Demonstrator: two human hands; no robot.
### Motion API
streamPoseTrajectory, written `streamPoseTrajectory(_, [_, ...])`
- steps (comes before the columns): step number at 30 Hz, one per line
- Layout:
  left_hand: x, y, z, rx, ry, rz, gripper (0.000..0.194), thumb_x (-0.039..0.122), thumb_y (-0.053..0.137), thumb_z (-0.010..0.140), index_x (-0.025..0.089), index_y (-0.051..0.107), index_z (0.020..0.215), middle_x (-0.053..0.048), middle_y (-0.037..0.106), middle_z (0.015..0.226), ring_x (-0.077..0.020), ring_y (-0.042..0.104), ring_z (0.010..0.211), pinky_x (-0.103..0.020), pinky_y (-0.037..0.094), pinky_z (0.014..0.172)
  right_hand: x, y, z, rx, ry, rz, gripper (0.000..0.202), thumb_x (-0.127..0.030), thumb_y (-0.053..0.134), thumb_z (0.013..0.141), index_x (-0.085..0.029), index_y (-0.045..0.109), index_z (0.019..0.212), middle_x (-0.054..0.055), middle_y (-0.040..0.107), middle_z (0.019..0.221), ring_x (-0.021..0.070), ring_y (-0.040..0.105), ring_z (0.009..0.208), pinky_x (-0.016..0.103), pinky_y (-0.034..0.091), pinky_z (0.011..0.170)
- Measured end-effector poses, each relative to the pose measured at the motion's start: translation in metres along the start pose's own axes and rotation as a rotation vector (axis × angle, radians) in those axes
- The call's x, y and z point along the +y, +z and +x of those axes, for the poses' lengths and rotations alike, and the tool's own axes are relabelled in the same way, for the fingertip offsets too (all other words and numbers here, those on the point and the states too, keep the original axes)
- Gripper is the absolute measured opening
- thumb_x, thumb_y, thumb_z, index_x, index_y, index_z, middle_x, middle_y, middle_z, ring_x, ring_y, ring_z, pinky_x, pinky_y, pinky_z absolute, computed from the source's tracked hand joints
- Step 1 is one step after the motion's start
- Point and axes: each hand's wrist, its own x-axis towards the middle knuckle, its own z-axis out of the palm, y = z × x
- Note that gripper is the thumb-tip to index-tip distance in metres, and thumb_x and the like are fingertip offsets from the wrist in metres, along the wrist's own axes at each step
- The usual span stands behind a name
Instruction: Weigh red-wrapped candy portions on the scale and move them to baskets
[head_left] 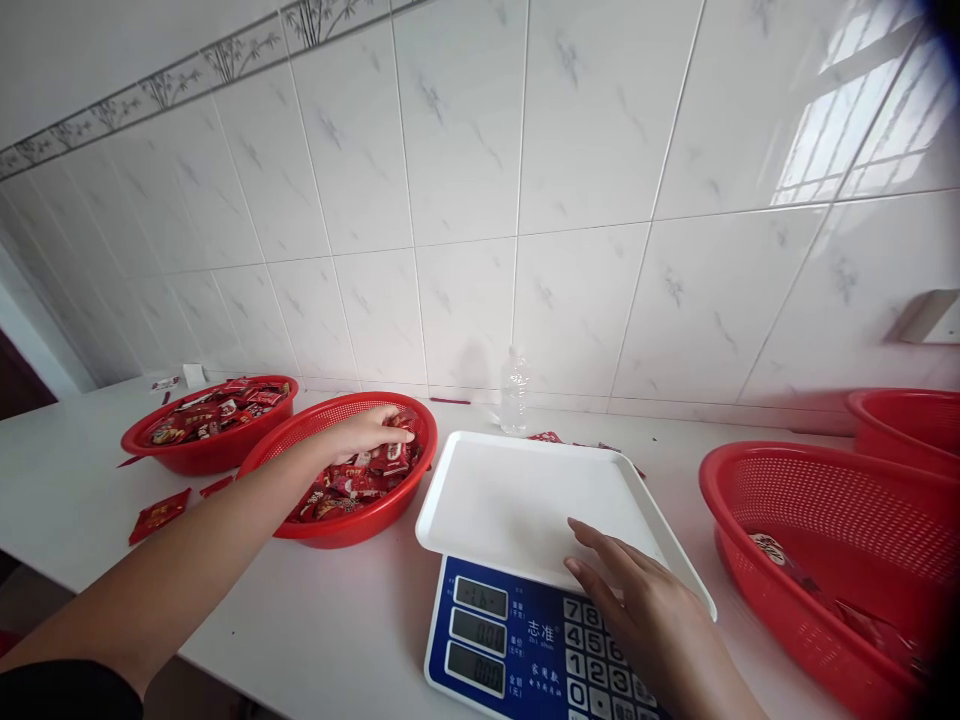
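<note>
**Many Red Packets (360, 485) at Hand in a Red Basket (360, 525)**

Dips the left hand (369, 432) over the near-left rim and down among the packets, fingers bent, thumb out toward the right side. Cannot tell a firm grip from a touch there. Holds the right hand (646, 592) partly open, gripping nothing, over the near edge of a white tray (502, 490) on a blue-fronted scale (544, 665); cannot tell contact from hovering. Offers bare room on the white table (337, 630) in front of the basket, out to the table's near edge. Sets the basket's right rim just beside the tray's left edge, with only a narrow strip between the tray and a right-hand basket (750, 485). Allows free air above, up to the tiled wall (592, 150).

Hides the basket's near-left rim behind the left forearm and several keys (596, 655) behind the right hand. Crops the scale at the bottom, and the right-hand basket and another behind it (900, 425) at a dark, blurred right margin. Screens red wrappers (545, 437) partly behind the tray, near a clear bottle (514, 392). Shows dim displays (478, 630), the top one hard to read. Includes a fuller basket (206, 460) at far left.
</note>
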Motion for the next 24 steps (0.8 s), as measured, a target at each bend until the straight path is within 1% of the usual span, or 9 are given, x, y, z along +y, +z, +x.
streamPoseTrajectory(3, [0.024,0.03,0.005,-0.037,0.102,-0.075,0.036,0.047,0.054,0.077,0.02,0.049,0.1,-0.002,0.062,0.081,-0.0147,0.057,0.064,-0.024,0.039,0.05,-0.005,-0.004,0.001,0.049,0.014,0.02,0.041,-0.05,0.038,0.093,-0.028,0.065,0.113,0.005,0.073,0.101,0.0252,0.071,0.085,0.037,0.058,0.07])
streamPoseTrajectory(7, [0.049,0.072,0.01,-0.122,0.243,-0.051,0.034,0.046,0.061,0.074,0.018,0.054,0.093,-0.004,0.063,0.086,-0.0182,0.061,0.075,-0.027,0.046,0.057,-0.009,-0.009,0.003,0.103,0.028,0.015,0.041,-0.048,0.035,0.094,-0.026,0.066,0.109,0.005,0.074,0.098,0.0248,0.07,0.088,0.038,0.057,0.072])
streamPoseTrajectory(11, [0.058,0.095,0.018,-0.12,0.352,0.095,0.034,0.04,0.069,0.069,0.02,0.06,0.095,-0.004,0.066,0.091,-0.024,0.062,0.085,-0.033,0.047,0.072,-0.008,-0.012,0.005,0.129,0.007,-0.024,0.042,-0.046,0.034,0.095,-0.024,0.067,0.108,0.007,0.074,0.094,0.0253,0.069,0.09,0.04,0.056,0.077])
streamPoseTrajectory(13, [0.057,0.103,0.022,-0.11,0.385,0.153,0.041,0.039,0.069,0.071,0.021,0.06,0.106,-0.007,0.066,0.105,-0.0276,0.06,0.099,-0.038,0.046,0.083,-0.009,-0.013,0.005,0.137,-0.01,-0.036,0.042,-0.044,0.033,0.096,-0.022,0.066,0.109,0.007,0.074,0.093,0.0251,0.069,0.089,0.041,0.055,0.079])
streamPoseTrajectory(15, [0.053,0.112,0.025,-0.109,0.404,0.193,0.054,0.041,0.066,0.074,0.02,0.053,0.122,-0.012,0.056,0.129,-0.0308,0.051,0.119,-0.042,0.039,0.097,-0.009,-0.014,0.005,0.153,-0.022,-0.048,0.04,-0.042,0.034,0.097,-0.022,0.066,0.109,0.007,0.074,0.092,0.0246,0.069,0.088,0.042,0.055,0.081])
streamPoseTrajectory(17, [0.049,0.122,0.025,-0.121,0.414,0.225,0.066,0.047,0.064,0.076,0.02,0.045,0.133,-0.015,0.041,0.145,-0.0326,0.035,0.134,-0.046,0.029,0.107,-0.009,-0.015,0.004,0.177,-0.05,-0.058,0.036,-0.039,0.036,0.097,-0.023,0.065,0.11,0.007,0.074,0.091,0.0237,0.069,0.086,0.041,0.054,0.082])
streamPoseTrajectory(21, [0.049,0.137,0.019,-0.178,0.42,0.307,0.079,0.061,0.058,0.077,0.022,0.034,0.142,-0.015,0.025,0.155,-0.0352,0.008,0.144,-0.054,0.014,0.113,-0.007,-0.013,0.004,0.215,-0.131,-0.093,0.032,-0.036,0.04,0.097,-0.021,0.064,0.112,0.008,0.074,0.091,0.0218,0.069,0.082,0.042,0.053,0.084])
streamPoseTrajectory(22, [0.051,0.139,0.017,-0.19,0.421,0.314,0.082,0.062,0.057,0.078,0.022,0.031,0.144,-0.015,0.022,0.156,-0.0352,0.004,0.144,-0.055,0.012,0.114,-0.006,-0.011,0.004,0.212,-0.147,-0.104,0.032,-0.036,0.041,0.097,-0.02,0.064,0.112,0.008,0.074,0.093,0.022,0.069,0.084,0.044,0.052,0.086])
streamPoseTrajectory(24, [0.056,0.141,0.01,-0.213,0.419,0.266,0.086,0.063,0.055,0.079,0.02,0.024,0.147,-0.015,0.017,0.157,-0.0342,0.005,0.145,-0.054,0.015,0.114,-0.005,-0.008,0.004,0.191,-0.176,-0.129,0.032,-0.035,0.041,0.097,-0.019,0.063,0.114,0.009,0.073,0.099,0.0238,0.068,0.092,0.048,0.048,0.091])
